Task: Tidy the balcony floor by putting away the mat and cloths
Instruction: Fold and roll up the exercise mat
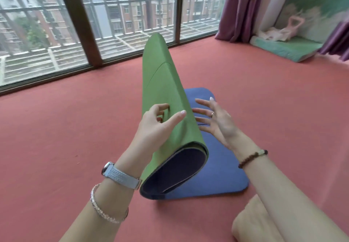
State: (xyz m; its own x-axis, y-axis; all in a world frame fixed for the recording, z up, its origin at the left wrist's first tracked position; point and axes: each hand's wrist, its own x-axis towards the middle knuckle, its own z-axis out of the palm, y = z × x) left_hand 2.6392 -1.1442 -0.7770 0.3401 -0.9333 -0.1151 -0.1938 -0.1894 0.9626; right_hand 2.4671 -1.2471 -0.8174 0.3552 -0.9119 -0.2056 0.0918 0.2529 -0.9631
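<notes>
Two hands in view: your left hand (160, 123) grips the rolled green yoga mat (164, 79), which tilts up over a blue pad (222, 166) on the red floor (75, 128). Your right hand (217, 119) is spread wide just beside the roll.

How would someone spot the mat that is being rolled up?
Start at the big barred window; on the red floor before it, a rolled mat tilts up between the left hand and the right hand. It is green outside and dark inside, unlike the flat blue mat lying under it.
</notes>
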